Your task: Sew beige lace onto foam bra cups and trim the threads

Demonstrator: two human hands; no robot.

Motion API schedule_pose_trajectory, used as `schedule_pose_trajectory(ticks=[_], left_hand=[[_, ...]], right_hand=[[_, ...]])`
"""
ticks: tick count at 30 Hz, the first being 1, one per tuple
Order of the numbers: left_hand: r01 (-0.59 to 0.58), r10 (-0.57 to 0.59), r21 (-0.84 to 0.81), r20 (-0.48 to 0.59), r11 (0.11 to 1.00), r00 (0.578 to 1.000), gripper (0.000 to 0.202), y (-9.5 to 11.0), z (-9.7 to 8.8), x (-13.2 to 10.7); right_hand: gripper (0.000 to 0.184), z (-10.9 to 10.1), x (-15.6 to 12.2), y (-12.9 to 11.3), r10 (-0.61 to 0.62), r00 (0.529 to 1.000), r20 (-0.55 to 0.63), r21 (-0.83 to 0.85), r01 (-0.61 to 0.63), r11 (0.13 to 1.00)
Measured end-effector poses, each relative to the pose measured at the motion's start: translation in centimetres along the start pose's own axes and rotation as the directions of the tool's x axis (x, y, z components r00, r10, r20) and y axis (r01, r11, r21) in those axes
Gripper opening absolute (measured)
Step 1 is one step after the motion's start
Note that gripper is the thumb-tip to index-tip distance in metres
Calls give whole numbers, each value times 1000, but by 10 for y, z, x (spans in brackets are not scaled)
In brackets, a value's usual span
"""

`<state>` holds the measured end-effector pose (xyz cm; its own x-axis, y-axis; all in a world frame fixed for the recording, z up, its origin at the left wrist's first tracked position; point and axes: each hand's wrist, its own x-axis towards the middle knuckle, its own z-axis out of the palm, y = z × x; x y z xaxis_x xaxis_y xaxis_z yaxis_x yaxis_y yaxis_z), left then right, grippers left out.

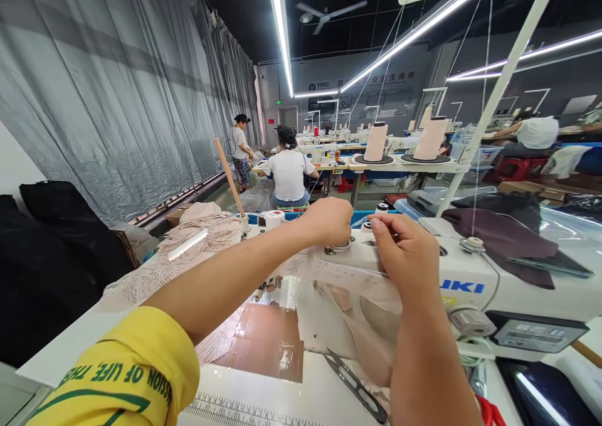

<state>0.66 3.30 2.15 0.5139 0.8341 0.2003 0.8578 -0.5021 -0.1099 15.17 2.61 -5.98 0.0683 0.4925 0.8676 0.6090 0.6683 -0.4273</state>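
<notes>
Both my hands are raised over the top of a white sewing machine. My left hand is closed like a fist, knuckles up; its fingertips are hidden. Just to its right, my right hand has thumb and forefinger pinched together, and whatever is between them is too small to make out. Small dark-topped spools stand behind the gap between the hands. Below, beige fabric lies by the machine arm, and thread snips rest on the table near my right forearm.
Beige lace is heaped at the left, beside an upright wooden rod. A brown plate and a ruler lie in front. Two large thread cones stand behind. Dark cloth lies right. A person sits ahead.
</notes>
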Motion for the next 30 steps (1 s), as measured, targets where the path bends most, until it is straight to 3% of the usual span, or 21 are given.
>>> schedule_pose_trajectory(ticks=[5,10,15,20,25,30], left_hand=[[-101,100,48,25,994,995,18,13,1,-23],[-5,7,82,-25,997,1000,17,0,2,-50],[70,-69,47,-39,996,997,18,-12,1,-29],[17,-17,18,-10,1000,1000,19,-2,0,-4],[-112,110,48,30,993,993,18,9,0,-26],[-10,11,67,-6,998,1000,18,-4,0,-51]], right_hand=[[18,0,0,-1,-10,1000,-4,-3,10,1000],[19,0,1,-3,0,1000,-2,2,0,1000],[19,0,1,-3,2,1000,-2,2,-2,1000],[18,-1,0,-2,3,1000,8,0,-3,1000],[19,-1,0,-3,3,1000,7,-8,-3,1000],[21,-1,1,-4,20,1000,15,-13,-20,1000]])
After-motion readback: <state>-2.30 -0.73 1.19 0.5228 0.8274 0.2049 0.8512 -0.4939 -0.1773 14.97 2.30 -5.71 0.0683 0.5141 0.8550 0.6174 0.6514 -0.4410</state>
